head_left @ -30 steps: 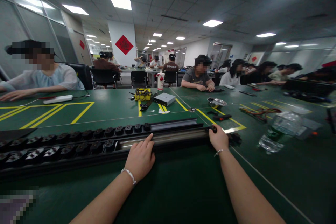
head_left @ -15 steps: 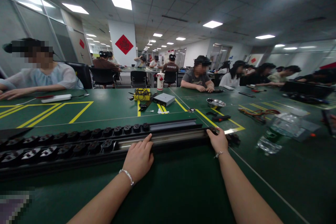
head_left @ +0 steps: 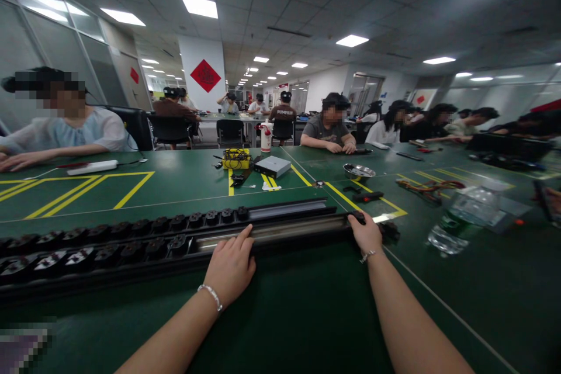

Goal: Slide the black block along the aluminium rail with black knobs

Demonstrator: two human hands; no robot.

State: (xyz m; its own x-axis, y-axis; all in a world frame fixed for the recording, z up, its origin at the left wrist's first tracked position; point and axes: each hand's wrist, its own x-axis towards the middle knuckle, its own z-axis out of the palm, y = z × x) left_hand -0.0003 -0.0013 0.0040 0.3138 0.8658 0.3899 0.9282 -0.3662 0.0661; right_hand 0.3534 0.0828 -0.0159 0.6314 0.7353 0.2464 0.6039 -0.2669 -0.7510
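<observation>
The open left hand (head_left: 231,266) is seemingly steadying the rail (head_left: 284,232), the right hand (head_left: 368,235) pinching a black piece (head_left: 359,217) at 3 o'clock, likely needing alignment.

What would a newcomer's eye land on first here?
Probably the two bare hands at lower centre: the left hand over the front black rail, the right hand at its right end. Next, the row of dark modules along that rail's left stretch. Farther back, a red diamond stands out on a white pillar.

I count two black rails (head_left: 184,259) at eleven o'clock. One bowl (head_left: 359,172) is at one, one clear bottle (head_left: 464,219) at two.
</observation>
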